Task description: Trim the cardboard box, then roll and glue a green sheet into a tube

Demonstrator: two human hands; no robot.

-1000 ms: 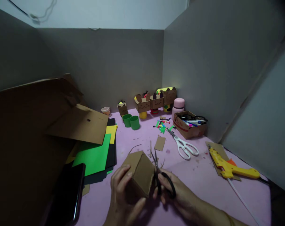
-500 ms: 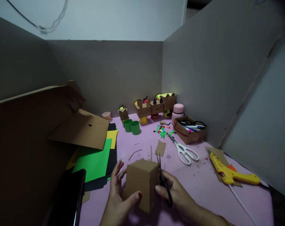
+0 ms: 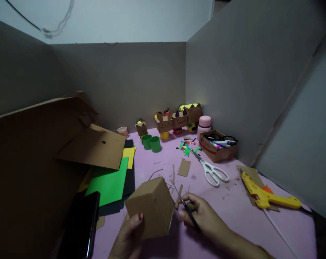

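A small brown cardboard box (image 3: 154, 205) is tilted above the front of the pink table. My left hand (image 3: 130, 232) grips its lower left side, thumb on the near face, other fingers hidden behind it. Just right of the box, my right hand (image 3: 200, 214) is closed round black-handled scissors (image 3: 189, 214), whose blades point up and left. A narrow cardboard strip (image 3: 179, 194) shows beside the blades; whether my fingers touch it is unclear. Thin cardboard scraps and a small cardboard rectangle (image 3: 184, 168) lie beyond the box.
White scissors (image 3: 213, 172), a box of pens (image 3: 218, 147) and a yellow glue gun (image 3: 270, 198) lie to the right. Two green cups (image 3: 155, 144) and cardboard figures (image 3: 164, 124) stand behind. Coloured sheets (image 3: 111, 183), a black phone (image 3: 84, 226) and large cardboard (image 3: 98, 147) occupy the left.
The box has turned and tilted, its top moving left. My right hand and the black scissors have moved away from its right side. A cardboard strip now shows near the blades.
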